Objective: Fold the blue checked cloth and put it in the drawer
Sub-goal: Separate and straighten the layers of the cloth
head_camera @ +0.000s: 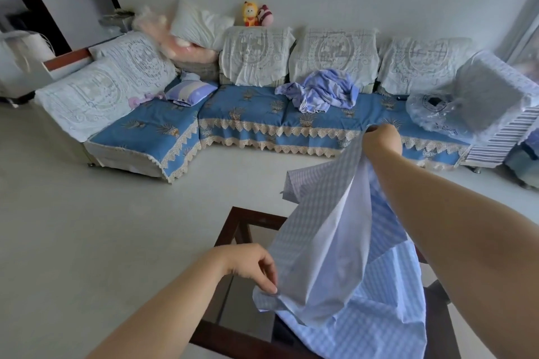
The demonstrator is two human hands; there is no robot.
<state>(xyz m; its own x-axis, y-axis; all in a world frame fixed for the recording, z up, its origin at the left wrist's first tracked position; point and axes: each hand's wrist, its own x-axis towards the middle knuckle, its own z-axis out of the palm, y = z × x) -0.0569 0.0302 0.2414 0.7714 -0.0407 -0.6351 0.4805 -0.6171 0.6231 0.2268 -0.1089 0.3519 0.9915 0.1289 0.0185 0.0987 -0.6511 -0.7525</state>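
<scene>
The blue checked cloth [344, 256] hangs in folds in front of me, its lower part lying over a glass-topped table. My right hand [380, 141] is raised high and grips the cloth's upper edge, fingers curled round it. My left hand [253, 267] is lower and nearer, pinching a lower corner of the cloth between thumb and fingers. The pale underside of the cloth faces me between the two hands. No drawer is in view.
A dark wooden table frame with a glass top [239, 224] stands under the cloth. Beyond a stretch of pale floor is a long blue sofa [262, 125] with lace covers, a crumpled blue garment [323, 90], pillows and plush toys [256, 14].
</scene>
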